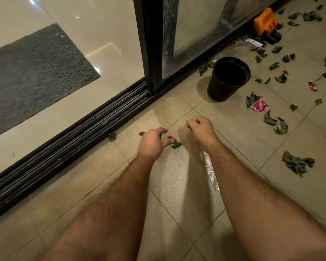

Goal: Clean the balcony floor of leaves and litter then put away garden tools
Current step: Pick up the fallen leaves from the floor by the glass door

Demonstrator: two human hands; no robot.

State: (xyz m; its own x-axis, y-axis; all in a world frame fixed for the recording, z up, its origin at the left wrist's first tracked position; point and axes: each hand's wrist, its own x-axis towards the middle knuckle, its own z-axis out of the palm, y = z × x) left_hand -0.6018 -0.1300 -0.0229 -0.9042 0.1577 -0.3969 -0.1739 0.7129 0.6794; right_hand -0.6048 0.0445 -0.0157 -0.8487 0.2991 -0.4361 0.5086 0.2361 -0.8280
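The cleanup looks barely begun. Most leaves (271, 119) lie scattered to the right of the right hand (201, 129), with a pink wrapper (259, 106) among them and a second one (313, 86) farther off. The black pot (227, 80) stands upright beyond that hand, beside the door track (73, 140), and an orange tool (265, 21) lies on its side far beyond it against the door frame; putting tools away appears untouched.

The left hand (152, 142) pinches a crumpled leaf (175, 143) between thumb and fingertips, just off its right side and low over the tile. Two more scraps (112, 136) sit to its left, near the track. The right hand is clenched round the top of a clear plastic bag (209, 166) (hard to see against the tile), which hangs down beneath the wrist.

The bag's long axis runs from the fist back along the forearm toward the person, mouth end up in the grip. Whether it holds any leaves I cannot tell.
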